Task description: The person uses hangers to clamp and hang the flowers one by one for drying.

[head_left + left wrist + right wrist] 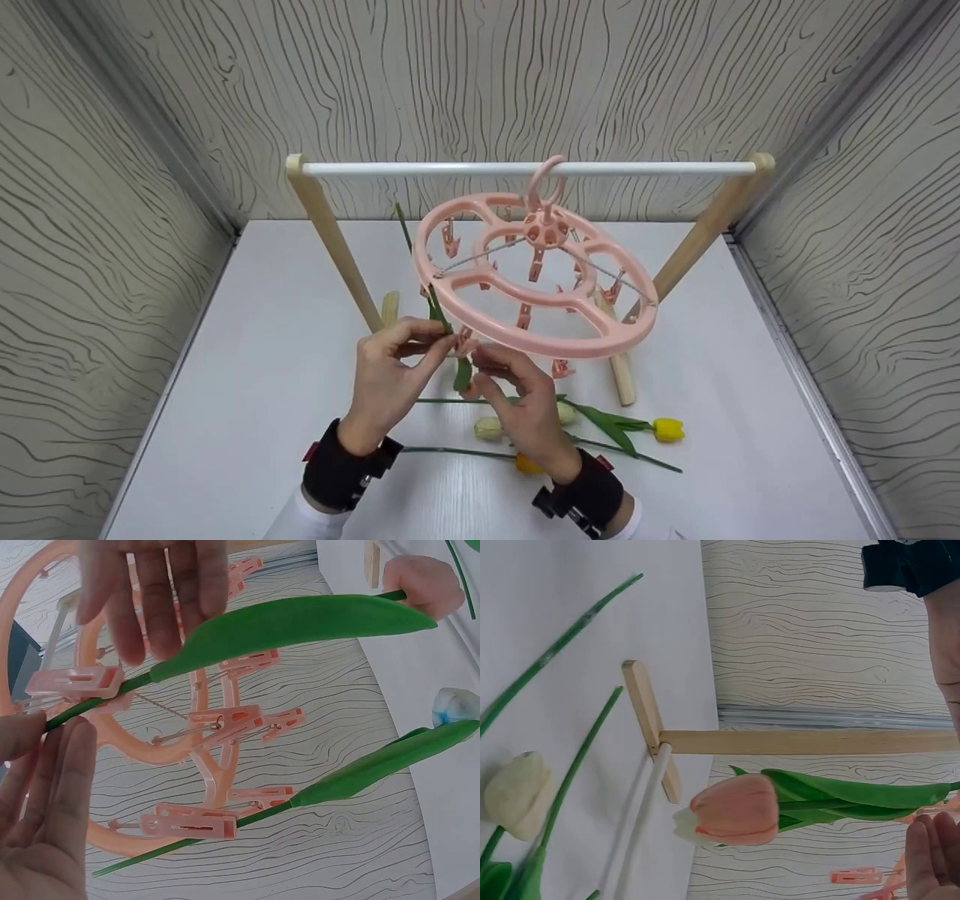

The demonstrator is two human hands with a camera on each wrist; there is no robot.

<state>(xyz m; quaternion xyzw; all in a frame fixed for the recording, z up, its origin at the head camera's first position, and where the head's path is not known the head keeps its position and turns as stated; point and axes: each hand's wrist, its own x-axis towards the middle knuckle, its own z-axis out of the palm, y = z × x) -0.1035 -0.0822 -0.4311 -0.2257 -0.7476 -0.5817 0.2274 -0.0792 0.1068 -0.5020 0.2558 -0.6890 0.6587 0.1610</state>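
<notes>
A pink tulip (735,810) with green leaves hangs bloom-down beside a pink clip (75,681) of the round pink clip hanger (517,341). My left hand (394,371) pinches the tulip's stem between thumb and fingers, close to that clip. My right hand (529,405) is on the other side of the clip, its fingers fairly straight beside the leaf (292,622) in the left wrist view. Whether those fingers touch the leaf I cannot tell. A second tulip with a whitish-blue bloom (454,706) hangs from another clip (187,825).
The hanger hooks over a white rod (420,169) on a wooden stand (337,247). Below, several tulips lie on the white table (247,375), among them a yellow tulip (667,430) and a white tulip (519,795). More clips dangle from the hanger.
</notes>
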